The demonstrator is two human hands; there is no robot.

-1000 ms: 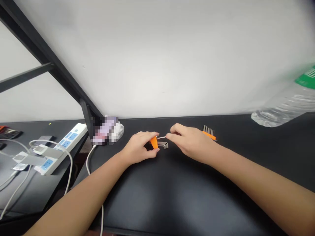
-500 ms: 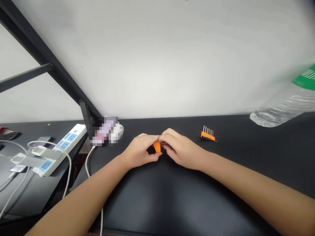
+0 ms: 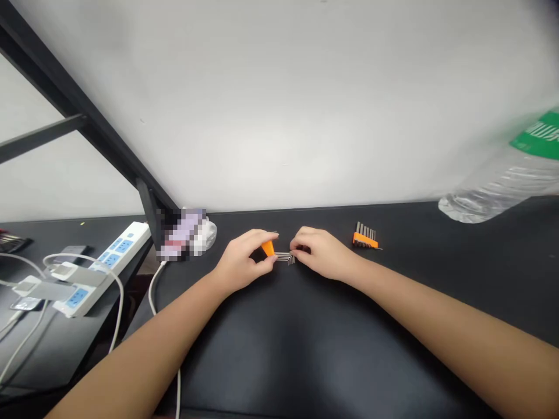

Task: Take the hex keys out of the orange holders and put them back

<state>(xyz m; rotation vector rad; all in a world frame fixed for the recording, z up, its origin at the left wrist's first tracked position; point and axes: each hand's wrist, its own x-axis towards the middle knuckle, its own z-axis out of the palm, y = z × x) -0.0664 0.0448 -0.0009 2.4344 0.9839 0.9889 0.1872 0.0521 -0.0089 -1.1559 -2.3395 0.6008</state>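
My left hand [image 3: 244, 259] pinches an orange hex key holder [image 3: 268, 248] between thumb and fingers, just above the black table. Several L-shaped hex keys [image 3: 285, 256] stick out of it to the right, their bent ends pointing towards me. At those bent ends my right hand [image 3: 318, 250] is closed, thumb and fingertips pressed on a hex key; its fingers partly hide the tips. Farther right lies a second orange holder [image 3: 365, 239] filled with several short grey bits or keys, a thin one poking out at its right side.
A large clear plastic bottle [image 3: 493, 180] with a green label lies at the back right by the wall. To the left are a black metal frame [image 3: 109, 137], a blurred package [image 3: 186, 233], a white power strip [image 3: 107, 265] with plugs, and white cables [image 3: 151, 291].
The hands have drawn slightly apart, so more of the hex keys shows between them. My left hand has shifted a little left with the orange holder and tilted it.
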